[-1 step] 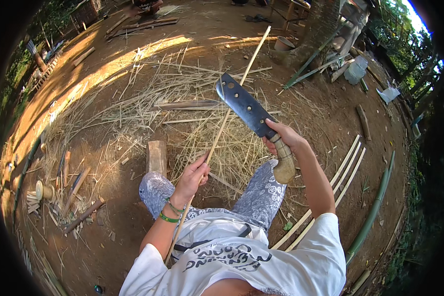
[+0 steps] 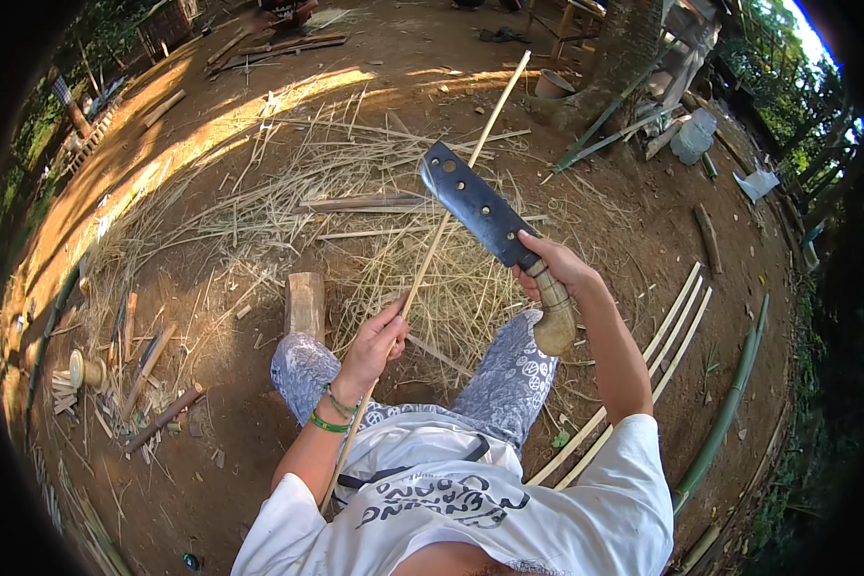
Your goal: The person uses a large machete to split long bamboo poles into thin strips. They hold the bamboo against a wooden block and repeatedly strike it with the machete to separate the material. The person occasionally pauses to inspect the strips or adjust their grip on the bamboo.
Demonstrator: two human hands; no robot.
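Note:
My left hand is closed round a long thin bamboo strip. The strip slants from beside my left forearm up to the far right. In my right hand is a machete with a broad dark blade, several round holes or studs along it, and a pale curved handle. My fingers grip it where blade and handle meet, with the thumb on the blade's base. The blade points up and left, its shiny edge facing left. It crosses the strip in view; whether they touch, I cannot tell.
Bamboo shavings cover the ground ahead. A wooden block sits by my left knee. Pale split strips and a green bamboo pole lie to the right. Wood pieces lie at left; a pot stands by the tree.

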